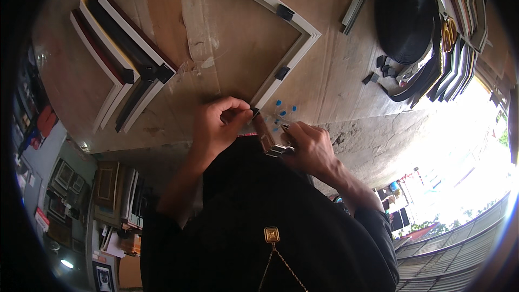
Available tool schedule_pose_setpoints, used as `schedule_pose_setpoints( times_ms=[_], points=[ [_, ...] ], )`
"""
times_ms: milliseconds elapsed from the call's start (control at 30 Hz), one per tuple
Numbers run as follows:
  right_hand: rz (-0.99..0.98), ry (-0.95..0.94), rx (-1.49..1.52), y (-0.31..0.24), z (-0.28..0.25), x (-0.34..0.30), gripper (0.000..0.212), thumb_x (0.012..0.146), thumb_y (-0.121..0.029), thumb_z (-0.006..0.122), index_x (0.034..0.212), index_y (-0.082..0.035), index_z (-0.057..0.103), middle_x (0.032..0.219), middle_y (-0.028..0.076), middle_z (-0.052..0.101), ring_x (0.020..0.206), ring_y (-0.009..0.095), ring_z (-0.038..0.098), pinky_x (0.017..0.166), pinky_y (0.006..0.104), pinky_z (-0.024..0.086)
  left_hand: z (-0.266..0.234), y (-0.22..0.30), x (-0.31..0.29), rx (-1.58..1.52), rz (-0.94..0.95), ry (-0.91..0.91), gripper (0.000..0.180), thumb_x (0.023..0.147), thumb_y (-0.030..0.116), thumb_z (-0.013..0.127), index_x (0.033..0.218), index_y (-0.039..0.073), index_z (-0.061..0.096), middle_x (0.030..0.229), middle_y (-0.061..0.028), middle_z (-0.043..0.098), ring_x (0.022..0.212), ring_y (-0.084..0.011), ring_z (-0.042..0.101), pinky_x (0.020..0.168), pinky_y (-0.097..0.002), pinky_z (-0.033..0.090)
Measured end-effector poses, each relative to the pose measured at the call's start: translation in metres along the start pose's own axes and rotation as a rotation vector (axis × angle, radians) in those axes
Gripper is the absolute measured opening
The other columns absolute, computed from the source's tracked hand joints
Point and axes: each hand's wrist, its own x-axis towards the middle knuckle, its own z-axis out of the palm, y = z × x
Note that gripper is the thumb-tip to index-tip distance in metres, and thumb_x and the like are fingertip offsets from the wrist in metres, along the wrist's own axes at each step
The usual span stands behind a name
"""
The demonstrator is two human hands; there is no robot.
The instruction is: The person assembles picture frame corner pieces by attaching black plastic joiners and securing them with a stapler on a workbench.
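A white frame point(303, 48), bent at a corner, lies on the table with short black pieces point(282, 72) wrapped on its bars. My left hand point(216, 127) is closed at its near end, thumb and finger pinching a small black piece point(255, 111) there. Just right of that, a brown part with silver edges point(265, 136) reaches over the table's near edge. My right hand point(311, 145) is curled beside this part; a dark pointed tip shows at its fingers, but what it holds is mostly hidden. Several small blue bits point(279, 103) lie between the frame and my right hand.
Angled moulding samples point(116, 59) lie at the left. At the right are a large black roll of strip point(406, 16), gold-handled scissors point(448, 35), small black pieces point(370, 78) and more moulding samples point(459, 70). A short grey bar point(354, 8) lies left of the roll.
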Motion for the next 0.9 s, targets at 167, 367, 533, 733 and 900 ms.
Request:
schedule_pose_setpoints(
  times_ms=[167, 367, 533, 733, 900],
  points=[
    [0.048, 0.114, -0.007, 0.010, -0.032, -0.015, 0.032, 0.062, -0.015, 0.078, 0.084, -0.004, 0.059, 0.074, 0.008, 0.059, 0.059, 0.025, 0.062, 0.055, 0.0366, 0.052, 0.004, -0.008, -0.003, -0.084, -0.091, 0.008, 0.021, 0.082, 0.015, 0.075, 0.097, 0.002, 0.068, 0.074, 0.0010, 0.065, 0.062, -0.0052, 0.057, 0.057, -0.0213, 0.045],
    [0.226, 0.154, -0.063, 0.035, -0.056, -0.009, 0.034, 0.069, -0.019, 0.082, 0.087, -0.002, 0.059, 0.081, 0.011, 0.065, 0.069, 0.030, 0.067, 0.058, 0.0369, 0.052, 0.011, 0.021, -0.003, 0.554, 0.477, 0.237, 0.062, 0.066, 0.030, 0.085, 0.119, 0.009, 0.061, 0.093, -0.0089, 0.063, 0.070, -0.0238, 0.063, 0.061, -0.0354, 0.053],
    [0.276, 0.137, -0.061, 0.035, -0.063, 0.004, 0.030, 0.069, -0.015, 0.080, 0.081, -0.002, 0.055, 0.078, 0.012, 0.062, 0.069, 0.033, 0.064, 0.058, 0.0388, 0.049, 0.012, 0.029, -0.011, 0.644, 0.415, 0.119, 0.043, 0.076, 0.016, 0.075, 0.115, 0.008, 0.058, 0.086, -0.0082, 0.060, 0.066, -0.0248, 0.063, 0.056, -0.0355, 0.052],
    [0.204, 0.219, -0.044, 0.040, -0.058, 0.007, 0.030, 0.070, -0.016, 0.081, 0.075, 0.000, 0.056, 0.071, 0.014, 0.055, 0.061, 0.035, 0.058, 0.054, 0.0403, 0.044, -0.032, 0.090, -0.053, 0.430, 0.526, -0.005, 0.037, 0.080, 0.014, 0.073, 0.112, 0.003, 0.059, 0.085, -0.0112, 0.061, 0.064, -0.0235, 0.064, 0.054, -0.0327, 0.052],
    [0.183, 0.250, -0.028, 0.041, -0.058, 0.007, 0.031, 0.069, -0.017, 0.081, 0.073, 0.000, 0.056, 0.069, 0.013, 0.055, 0.058, 0.032, 0.058, 0.053, 0.0394, 0.043, -0.083, 0.120, -0.067, 0.167, 0.491, -0.197, 0.037, 0.076, 0.010, 0.077, 0.109, -0.001, 0.064, 0.095, -0.0135, 0.067, 0.070, -0.0169, 0.067, 0.060, -0.0271, 0.052]
  ],
)
